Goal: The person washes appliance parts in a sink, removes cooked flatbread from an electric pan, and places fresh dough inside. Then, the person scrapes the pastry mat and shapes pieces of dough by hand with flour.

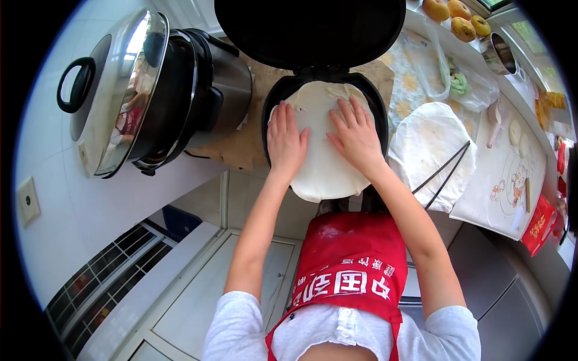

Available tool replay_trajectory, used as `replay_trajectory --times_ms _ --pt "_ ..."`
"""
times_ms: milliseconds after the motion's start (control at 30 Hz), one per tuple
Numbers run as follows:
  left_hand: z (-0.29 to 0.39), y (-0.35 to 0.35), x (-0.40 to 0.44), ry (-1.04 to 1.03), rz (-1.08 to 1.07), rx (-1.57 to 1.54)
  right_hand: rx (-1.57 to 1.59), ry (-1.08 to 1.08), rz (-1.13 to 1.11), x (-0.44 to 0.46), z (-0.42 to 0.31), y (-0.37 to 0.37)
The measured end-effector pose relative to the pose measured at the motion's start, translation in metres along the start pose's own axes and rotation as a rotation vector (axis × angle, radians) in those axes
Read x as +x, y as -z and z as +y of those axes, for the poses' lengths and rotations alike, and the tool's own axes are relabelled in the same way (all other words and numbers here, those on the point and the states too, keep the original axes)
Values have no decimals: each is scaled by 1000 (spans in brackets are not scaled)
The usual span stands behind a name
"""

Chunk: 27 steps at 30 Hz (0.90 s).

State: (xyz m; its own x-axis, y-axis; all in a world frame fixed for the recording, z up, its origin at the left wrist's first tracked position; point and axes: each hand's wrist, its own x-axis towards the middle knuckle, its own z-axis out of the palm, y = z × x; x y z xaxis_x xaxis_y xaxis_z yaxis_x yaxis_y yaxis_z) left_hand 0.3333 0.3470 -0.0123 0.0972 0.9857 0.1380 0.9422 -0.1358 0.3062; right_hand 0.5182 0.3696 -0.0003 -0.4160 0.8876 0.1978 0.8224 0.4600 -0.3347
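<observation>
A large, thin round of dough [319, 162] lies over the black lower plate of an electric griddle [265, 129], and its near edge hangs past the front rim. My left hand [287, 139] rests flat on the dough's left side, fingers pointing away from me. On the right side my right hand [356, 135] lies flat too, its fingers slightly spread. Neither hand grips anything. The griddle's black lid [310, 30] stands raised behind the dough.
At left stands a cooker [226, 90] with a glass pan lid [120, 90]. At right, black chopsticks [442, 174] lie across a cloth-like white round [424, 138], beside a printed mat [506, 180]. Behind are a plastic bag [475, 84], a metal cup [498, 54] and several fruits [462, 28].
</observation>
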Motion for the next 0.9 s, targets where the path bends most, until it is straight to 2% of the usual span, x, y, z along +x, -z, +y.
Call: replay_trajectory --times_ms 67,167,267,333,367,433,600,667,733,800,900 --pt "1 6 0 56 85 18 -5 34 -1 3 -3 -1" --pt "-14 13 5 7 131 131 108 105 53 23 -16 -16" --pt "-31 15 17 -79 171 240 200 9 107 46 -23 -32" --pt "-37 18 20 -118 155 272 229 -157 50 59 -27 -40" --pt "-40 19 23 -155 142 297 231 -163 59 65 -31 -41" --pt "-42 14 24 -177 137 326 334 -376 -38 76 -36 -42" --pt "-42 15 25 -185 217 290 508 -514 55 88 -41 -46" --pt "-38 20 23 32 218 84 577 -556 52 86 -40 -38" --pt "-37 25 29 52 262 13 640 -536 -20 84 -37 -34" --pt "-39 30 36 365 145 -147 737 -505 -32 75 -39 -36" --pt "-43 26 45 393 143 -150 871 -389 -58 67 -47 -45"
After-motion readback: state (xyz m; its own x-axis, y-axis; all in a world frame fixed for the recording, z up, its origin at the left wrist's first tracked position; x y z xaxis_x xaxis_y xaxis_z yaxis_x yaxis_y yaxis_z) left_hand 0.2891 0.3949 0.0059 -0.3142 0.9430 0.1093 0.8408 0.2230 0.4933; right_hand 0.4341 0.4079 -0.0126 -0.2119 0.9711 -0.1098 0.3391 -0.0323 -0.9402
